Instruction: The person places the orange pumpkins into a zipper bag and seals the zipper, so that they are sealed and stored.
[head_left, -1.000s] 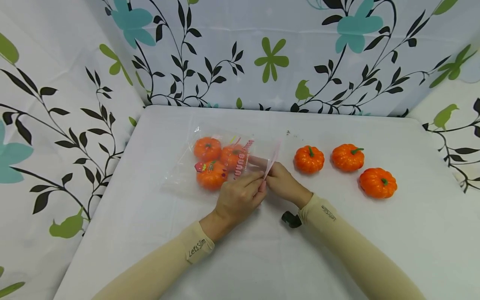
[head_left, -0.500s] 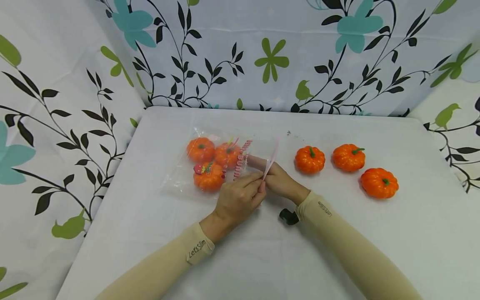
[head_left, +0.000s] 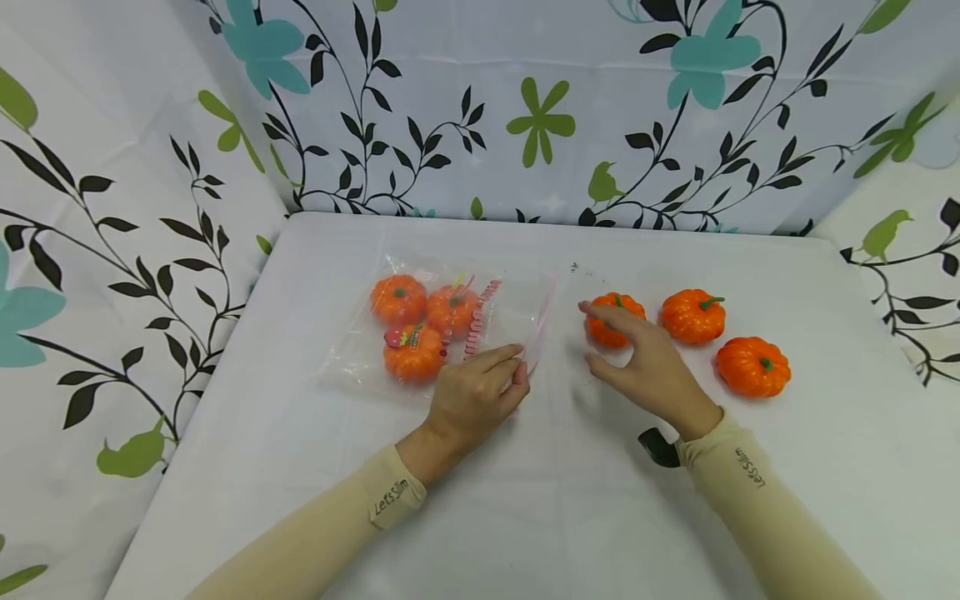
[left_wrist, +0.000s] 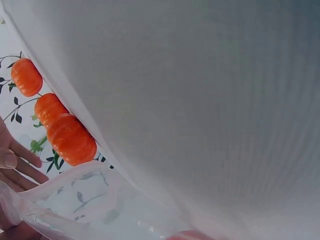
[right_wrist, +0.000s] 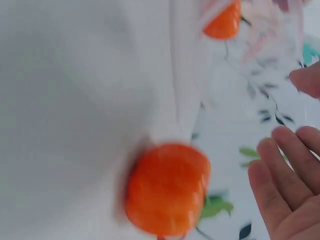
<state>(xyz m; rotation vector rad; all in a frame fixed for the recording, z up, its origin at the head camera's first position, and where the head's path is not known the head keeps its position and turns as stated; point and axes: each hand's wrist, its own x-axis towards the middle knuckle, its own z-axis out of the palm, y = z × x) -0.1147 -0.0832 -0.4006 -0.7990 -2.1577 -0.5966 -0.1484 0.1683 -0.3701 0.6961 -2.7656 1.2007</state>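
With twelve o'clock at the far edge of the white tabletop (head_left: pixel 540 508), the left hand (head_left: pixel 476 400) pinches the pink-edged mouth of a clear zip bag (head_left: pixel 513 315) lying flat at eleven o'clock from it, with three bagged pumpkins (head_left: pixel 398 300) inside. The right hand (head_left: pixel 652 362) is empty, fingers extended and thumb spread. From it, glossy orange pumpkins sit at eleven o'clock (head_left: pixel 606 335), partly behind its fingers, one o'clock (head_left: pixel 692 318) and three o'clock (head_left: pixel 752 368).

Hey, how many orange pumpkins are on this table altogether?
6: three pumpkins inside the clear bag, and three loose on the white table to its right, one partly hidden behind the right hand.
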